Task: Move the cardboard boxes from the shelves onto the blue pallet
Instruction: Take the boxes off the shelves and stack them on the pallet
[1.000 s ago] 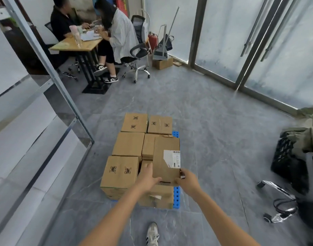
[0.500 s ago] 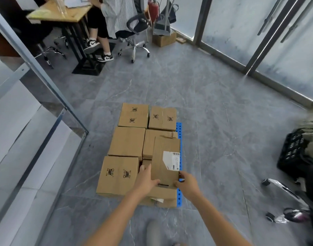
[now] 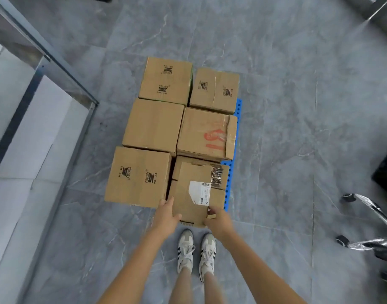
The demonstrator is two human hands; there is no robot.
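- Two white shoes with dark stripes point(image 3: 195, 252) at the bottom, toes pointing at the pallet, standing on the grey tiled floor point(image 3: 297, 128).
- Both bare forearms reach forward from the bottom edge, one on each side of the shoes.
- Left hand point(image 3: 166, 218) clamped on the near left corner of the labelled box point(image 3: 194, 207), thumb on top, fingers up along the left side.
- Right hand point(image 3: 218, 220) clamped on the near right corner of the same box, thumb on top by a torn flap.
- Hands apart, with the box's near edge between them.
- Labelled box: white shipping label on top, lying over a lower box point(image 3: 219, 197) at the pallet's near right. Its near edge sticks out toward the shoes. Cannot tell if its weight is fully set down.
- Blue pallet point(image 3: 228, 185) shows only as a strip along the right edge of the stack.
- Near left box point(image 3: 140, 176), two dark logos on top, just beside the labelled box.
- Middle row: plain box point(image 3: 153, 126) on the left, red-marked box point(image 3: 207, 133) on the right, touching.
- Far row: far left box point(image 3: 166, 81) and far right box point(image 3: 214, 89), both with logos.
- Metal shelf point(image 3: 34, 132) with pale boards along the left.
- Chrome chair legs point(image 3: 367, 205) with castors at the right edge, well apart from the pallet.
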